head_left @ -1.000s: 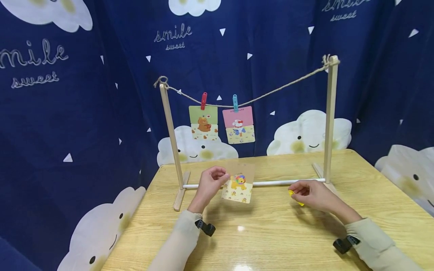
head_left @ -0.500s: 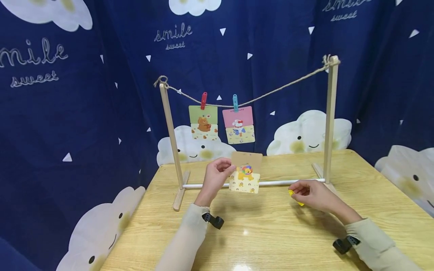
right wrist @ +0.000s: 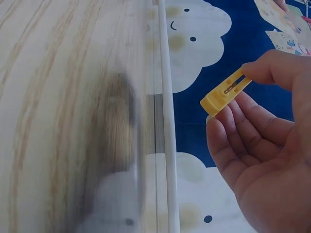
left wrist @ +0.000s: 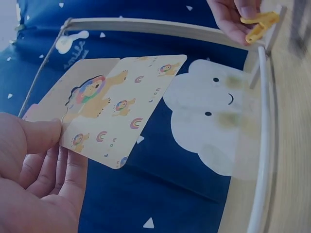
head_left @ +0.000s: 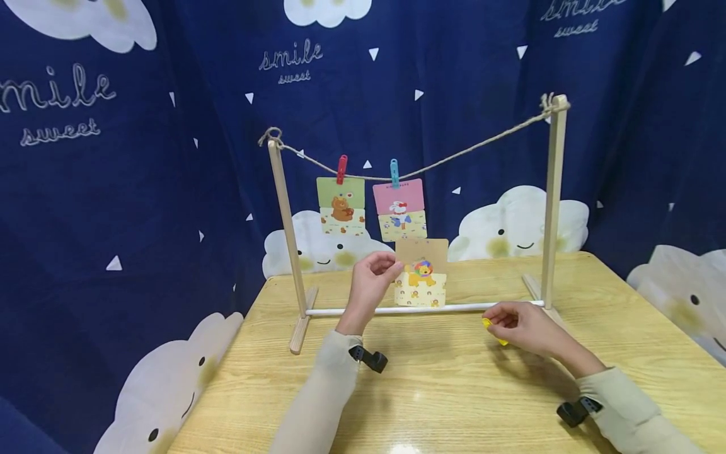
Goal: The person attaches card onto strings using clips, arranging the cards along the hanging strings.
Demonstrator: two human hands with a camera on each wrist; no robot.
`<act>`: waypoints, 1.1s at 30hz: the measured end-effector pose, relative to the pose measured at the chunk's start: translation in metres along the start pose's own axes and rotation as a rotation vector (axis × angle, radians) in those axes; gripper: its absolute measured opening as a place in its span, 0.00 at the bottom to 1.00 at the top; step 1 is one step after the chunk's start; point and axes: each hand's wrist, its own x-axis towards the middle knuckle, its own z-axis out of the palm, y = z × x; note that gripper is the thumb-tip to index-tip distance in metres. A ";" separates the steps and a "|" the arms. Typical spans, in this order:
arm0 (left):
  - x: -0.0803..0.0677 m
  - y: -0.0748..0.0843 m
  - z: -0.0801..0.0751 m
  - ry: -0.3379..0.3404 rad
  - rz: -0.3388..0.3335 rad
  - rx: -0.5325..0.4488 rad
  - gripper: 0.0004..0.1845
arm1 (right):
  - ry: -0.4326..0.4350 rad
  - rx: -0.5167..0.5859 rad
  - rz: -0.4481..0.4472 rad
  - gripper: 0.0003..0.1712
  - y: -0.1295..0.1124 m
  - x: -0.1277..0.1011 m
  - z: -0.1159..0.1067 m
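Note:
My left hand [head_left: 371, 284] pinches the left edge of a tan and cream card with a lion on it [head_left: 422, 277], held upright above the table. In the left wrist view the thumb lies on the front of the card [left wrist: 116, 107], fingers behind. My right hand [head_left: 524, 328] holds a yellow clothespin [right wrist: 226, 92] between thumb and fingers, low over the table by the right post. A green bear card [head_left: 342, 211] hangs from the rope [head_left: 476, 146] by a red clothespin [head_left: 341, 169]. Beside it a pink rabbit card [head_left: 399, 214] hangs from a blue clothespin [head_left: 394, 171].
The rope sags between a left wooden post [head_left: 286, 221] and a taller-looking right post [head_left: 554, 208]. A white rod [head_left: 465, 308] joins their feet on the wooden table [head_left: 442, 391]. Behind hangs a dark blue curtain [head_left: 454, 50] with clouds.
My left hand has carried the lion card up and to the right, closer to the hanging rabbit card. The right hand with the yellow clothespin has stayed in place.

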 end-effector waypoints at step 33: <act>0.045 0.032 0.057 0.107 0.074 -0.167 0.06 | -0.023 0.070 -0.001 0.13 -0.004 -0.002 -0.004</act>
